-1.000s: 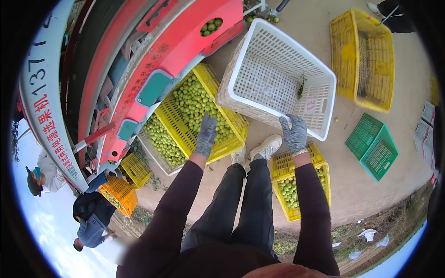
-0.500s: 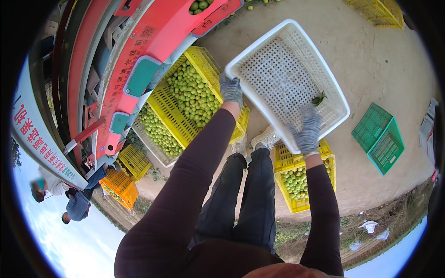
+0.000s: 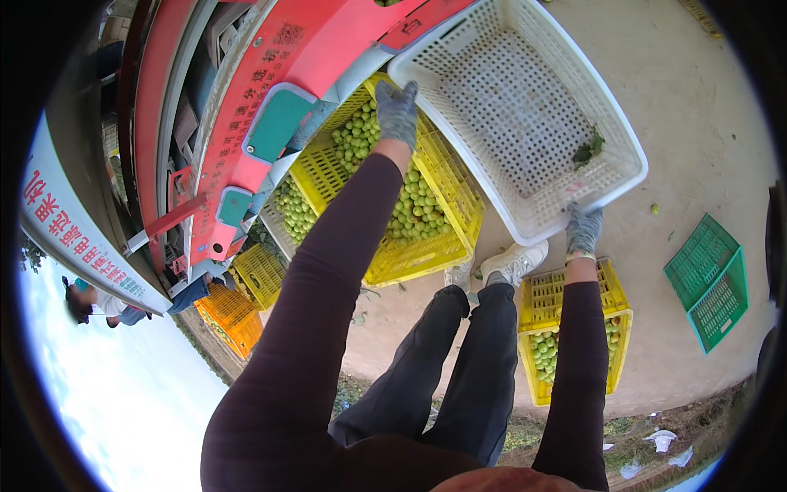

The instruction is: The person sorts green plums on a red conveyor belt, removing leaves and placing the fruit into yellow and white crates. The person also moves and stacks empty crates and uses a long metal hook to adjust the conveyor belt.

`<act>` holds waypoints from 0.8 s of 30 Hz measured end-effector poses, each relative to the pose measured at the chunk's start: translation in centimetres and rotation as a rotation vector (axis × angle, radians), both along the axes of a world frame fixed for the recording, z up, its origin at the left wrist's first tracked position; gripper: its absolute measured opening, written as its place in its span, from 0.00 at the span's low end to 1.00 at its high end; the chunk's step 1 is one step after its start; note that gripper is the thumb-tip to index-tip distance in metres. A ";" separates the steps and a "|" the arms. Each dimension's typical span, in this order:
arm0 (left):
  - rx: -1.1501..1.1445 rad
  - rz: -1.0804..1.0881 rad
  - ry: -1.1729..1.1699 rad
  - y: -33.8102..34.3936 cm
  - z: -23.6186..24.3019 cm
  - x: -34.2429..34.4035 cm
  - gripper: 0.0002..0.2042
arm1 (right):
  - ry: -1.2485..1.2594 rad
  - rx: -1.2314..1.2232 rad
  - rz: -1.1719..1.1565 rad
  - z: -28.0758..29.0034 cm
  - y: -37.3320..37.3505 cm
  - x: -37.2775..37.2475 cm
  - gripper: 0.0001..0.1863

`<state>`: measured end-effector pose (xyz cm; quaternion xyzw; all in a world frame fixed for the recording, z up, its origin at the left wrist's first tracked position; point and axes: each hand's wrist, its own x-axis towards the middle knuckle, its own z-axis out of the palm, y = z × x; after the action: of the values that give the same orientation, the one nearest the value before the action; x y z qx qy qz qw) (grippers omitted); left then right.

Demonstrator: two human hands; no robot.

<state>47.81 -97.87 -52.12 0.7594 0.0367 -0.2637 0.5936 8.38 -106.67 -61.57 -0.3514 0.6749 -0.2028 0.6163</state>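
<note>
While right grip (image 3: 584,230) clamps perforated white crate (image 3: 516,107), left grip (image 3: 397,113) is at its corner, hold unclear | slatted yellow crate (image 3: 420,257), round green fruit (image 3: 422,207): just left of white crate

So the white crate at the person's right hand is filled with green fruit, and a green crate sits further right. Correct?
Not quite: the head view shows no fruit in the white crate at the person's right hand, only some leaves lying inside. The green crate does sit further right.

hands (image 3: 397,116) — grey ribbed gloves (image 3: 584,234) | dark plum sleeves (image 3: 351,215) | dark trousers (image 3: 478,361) | white shoes (image 3: 515,262)
</note>
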 end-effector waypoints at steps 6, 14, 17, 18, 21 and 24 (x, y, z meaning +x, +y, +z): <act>0.043 0.024 0.166 -3.6 -1.9 7.8 0.29 | 0.072 -0.052 0.163 1.8 3.6 9.9 0.37; -0.070 -0.159 -0.151 -3.9 -2.8 5.6 0.15 | 0.346 -0.004 0.273 2.5 5.4 9.4 0.39; -0.162 -0.119 0.033 -3.4 -1.0 4.1 0.13 | 0.400 0.008 0.300 2.2 5.0 8.9 0.37; -0.095 -0.124 0.054 -3.1 0.1 4.0 0.13 | 0.358 0.014 0.273 2.1 4.8 8.6 0.37; -0.021 -0.158 0.186 -2.6 3.7 4.6 0.11 | 0.395 0.050 0.307 1.8 4.7 8.2 0.37; 0.032 -0.167 0.299 -2.7 6.5 5.0 0.10 | 0.443 -0.007 0.314 1.8 4.4 8.1 0.37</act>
<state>52.84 -100.60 -45.59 0.7213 0.0657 -0.4216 0.5455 16.48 -102.25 -59.76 -0.4896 0.7299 -0.0252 0.4763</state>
